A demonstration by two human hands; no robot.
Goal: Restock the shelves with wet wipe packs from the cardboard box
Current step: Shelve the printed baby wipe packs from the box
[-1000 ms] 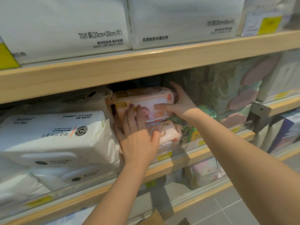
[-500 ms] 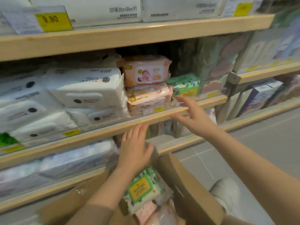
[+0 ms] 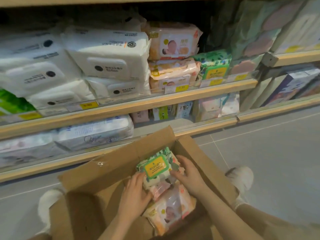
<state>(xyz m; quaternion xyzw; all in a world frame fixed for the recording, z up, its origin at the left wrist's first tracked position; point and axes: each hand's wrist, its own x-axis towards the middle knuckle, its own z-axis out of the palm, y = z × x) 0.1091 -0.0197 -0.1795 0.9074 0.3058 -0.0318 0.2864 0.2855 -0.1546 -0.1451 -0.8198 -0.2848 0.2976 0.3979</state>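
Wet wipe packs, two lots: stacked on the shelf above the cardboard box, and loose inside that box. Largest first, the shelf: white packs piled flat left of the peach baby-print stack, green-leaf pack just right of that stack, labels and lids facing out so each kind stays readable over its yellow price tag. Room left above the green-leaf pack, likely the slot meant for the next one. Below the shelf, the box, flaps folded outward to keep the mouth clear, set on the floor between two white shoes for an easy reach. Inside the box, a green pack on top at the far end, a peach pack nearer the body. Left hand at the green pack's near-left corner, right hand on its right edge, fingers of both curled against the sides, bracketing rather than lifting; whether fully clamped, cannot tell. Two-handed because the soft wrapper sags.

Against half a second ago: both hands lower, the right off the shelf edge and down in the box; view tipped downward, top shelf gone from sight.
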